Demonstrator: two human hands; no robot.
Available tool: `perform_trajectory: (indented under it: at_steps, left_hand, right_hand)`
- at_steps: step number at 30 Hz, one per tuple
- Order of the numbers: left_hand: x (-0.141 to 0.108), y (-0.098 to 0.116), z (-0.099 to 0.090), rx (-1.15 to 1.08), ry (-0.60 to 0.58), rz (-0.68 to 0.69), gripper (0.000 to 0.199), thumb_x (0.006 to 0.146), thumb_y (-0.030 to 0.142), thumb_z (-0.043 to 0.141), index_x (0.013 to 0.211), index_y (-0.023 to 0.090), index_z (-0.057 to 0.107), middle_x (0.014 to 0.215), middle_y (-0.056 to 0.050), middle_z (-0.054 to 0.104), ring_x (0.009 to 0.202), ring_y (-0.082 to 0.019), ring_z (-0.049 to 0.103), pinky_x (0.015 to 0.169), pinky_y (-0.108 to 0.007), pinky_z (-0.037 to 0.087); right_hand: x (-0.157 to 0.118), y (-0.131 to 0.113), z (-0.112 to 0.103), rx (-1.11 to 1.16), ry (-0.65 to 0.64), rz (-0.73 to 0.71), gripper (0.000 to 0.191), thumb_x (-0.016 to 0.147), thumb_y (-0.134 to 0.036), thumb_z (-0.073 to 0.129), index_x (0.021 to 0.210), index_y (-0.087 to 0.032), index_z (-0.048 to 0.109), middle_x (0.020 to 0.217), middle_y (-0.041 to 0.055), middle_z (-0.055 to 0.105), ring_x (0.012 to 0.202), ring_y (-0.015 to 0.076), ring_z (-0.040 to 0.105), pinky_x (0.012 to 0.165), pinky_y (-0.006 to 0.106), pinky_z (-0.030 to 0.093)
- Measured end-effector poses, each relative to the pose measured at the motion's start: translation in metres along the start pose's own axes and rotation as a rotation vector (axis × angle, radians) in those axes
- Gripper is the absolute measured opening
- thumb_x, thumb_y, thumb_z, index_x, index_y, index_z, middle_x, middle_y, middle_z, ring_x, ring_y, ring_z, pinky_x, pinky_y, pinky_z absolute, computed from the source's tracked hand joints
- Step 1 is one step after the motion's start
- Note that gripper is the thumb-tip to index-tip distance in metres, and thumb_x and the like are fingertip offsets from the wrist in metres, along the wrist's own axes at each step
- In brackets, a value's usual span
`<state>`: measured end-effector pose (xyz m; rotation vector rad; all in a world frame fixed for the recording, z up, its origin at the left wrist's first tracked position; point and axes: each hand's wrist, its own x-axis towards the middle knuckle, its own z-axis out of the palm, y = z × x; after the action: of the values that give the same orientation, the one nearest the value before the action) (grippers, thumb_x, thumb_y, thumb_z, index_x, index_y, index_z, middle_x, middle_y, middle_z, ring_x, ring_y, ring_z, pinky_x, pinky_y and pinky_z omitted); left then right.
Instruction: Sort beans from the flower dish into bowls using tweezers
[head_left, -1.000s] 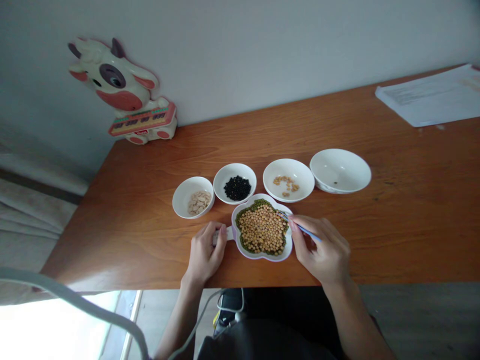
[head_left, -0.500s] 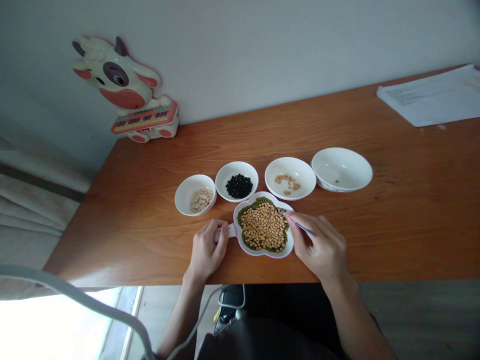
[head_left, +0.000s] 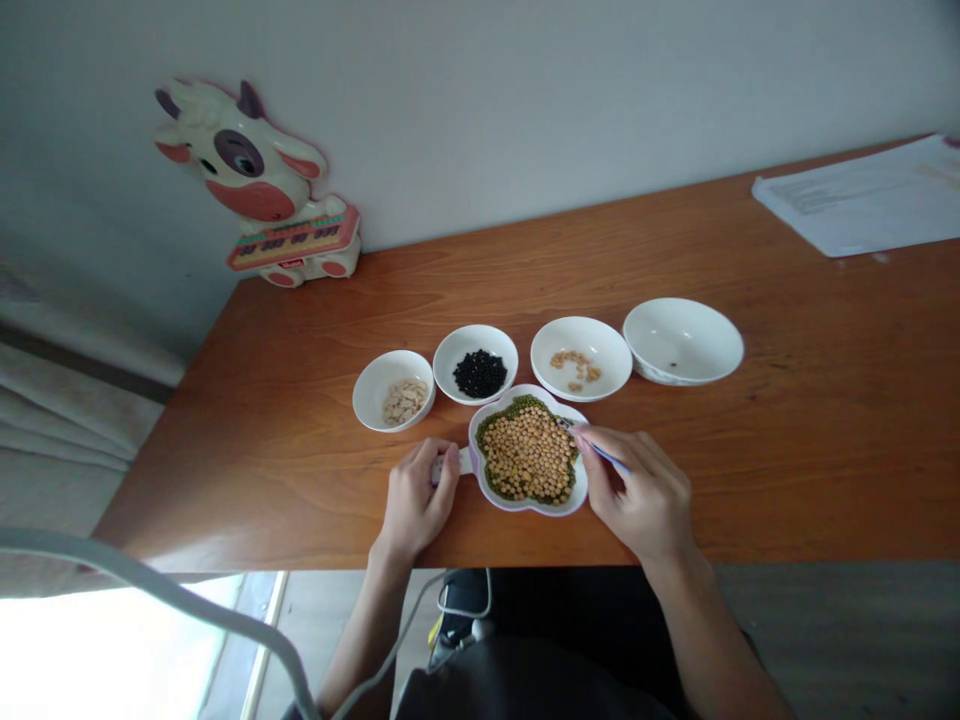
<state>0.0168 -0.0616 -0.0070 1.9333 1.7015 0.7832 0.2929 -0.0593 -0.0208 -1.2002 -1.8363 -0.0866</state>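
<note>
A flower-shaped bowl with a lilac rim (head_left: pixel 501 503) and a short handle (head_left: pixel 465 461) sits near the table's front edge. Yellow beans (head_left: pixel 529 450) lie in it over small green beans (head_left: pixel 523 402). My left hand (head_left: pixel 420 492) is closed around the handle. My right hand (head_left: pixel 637 487) pinches a slim blue-handled utensil (head_left: pixel 609 458) at the bowl's right side. The utensil's tip is over the beans by the upper right rim; its exact kind is too small to tell.
Behind stand white bowls in a row: pale flat seeds (head_left: pixel 405 400), black beans (head_left: pixel 480 373), a few yellow beans (head_left: pixel 576 368), and a larger bowl (head_left: pixel 684 335) with one dark speck. A cow toy keyboard (head_left: pixel 292 240) and papers (head_left: pixel 862 200) lie toward the wall. A grey cable (head_left: pixel 172 600) crosses lower left.
The view has shifted very slightly. Both hands, the utensil and the bowls hold their places, with no visible change in the beans.
</note>
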Motion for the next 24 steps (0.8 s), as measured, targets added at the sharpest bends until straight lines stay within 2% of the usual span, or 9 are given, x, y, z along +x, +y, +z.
perform_trajectory:
  at_steps: [7,12,16,21,24]
  left_hand:
    - [0.001,0.0,0.0,-0.009,0.0,-0.007,0.035,0.108,0.04,0.046,0.089,0.018,0.067,0.077,-0.001,0.069,0.065,-0.014,0.062,0.062,-0.024,0.041]
    - [0.0,0.001,0.0,-0.007,0.004,-0.004,0.035,0.107,0.041,0.046,0.089,0.018,0.067,0.076,-0.002,0.069,0.064,-0.014,0.061,0.06,-0.024,0.041]
    - [-0.001,0.0,0.0,-0.007,0.002,-0.004,0.035,0.107,0.041,0.046,0.09,0.019,0.066,0.076,-0.002,0.069,0.064,-0.014,0.062,0.06,-0.024,0.041]
    - [-0.001,-0.002,0.001,-0.008,0.004,-0.007,0.034,0.107,0.041,0.046,0.091,0.019,0.067,0.078,-0.002,0.07,0.065,-0.014,0.063,0.061,-0.024,0.042]
    - [0.0,-0.002,0.002,-0.004,0.007,-0.002,0.034,0.107,0.04,0.047,0.091,0.019,0.068,0.079,-0.002,0.071,0.066,-0.014,0.063,0.062,-0.024,0.043]
  right_hand:
    - [0.003,-0.002,-0.004,0.026,0.053,-0.004,0.038,0.089,-0.004,0.072,0.121,-0.023,0.07,0.103,0.0055,0.083,0.082,0.0178,0.076,0.077,0.031,0.059]
    - [0.007,0.0,-0.006,0.032,0.185,0.003,0.047,0.088,-0.003,0.073,0.128,-0.028,0.069,0.102,0.0038,0.083,0.082,0.0182,0.078,0.072,0.031,0.059]
    - [0.012,0.006,-0.001,0.008,0.263,0.078,0.047,0.089,-0.005,0.073,0.13,-0.027,0.07,0.105,0.0055,0.083,0.083,0.0192,0.077,0.071,0.032,0.058]
    - [0.007,0.008,0.0,0.055,0.231,0.146,0.042,0.091,-0.007,0.072,0.128,-0.026,0.07,0.108,0.0072,0.082,0.079,0.0182,0.074,0.066,0.032,0.057]
    - [0.001,0.005,-0.001,0.119,0.153,0.127,0.04,0.09,-0.008,0.072,0.125,-0.026,0.07,0.106,0.0057,0.082,0.074,0.0162,0.072,0.064,0.03,0.057]
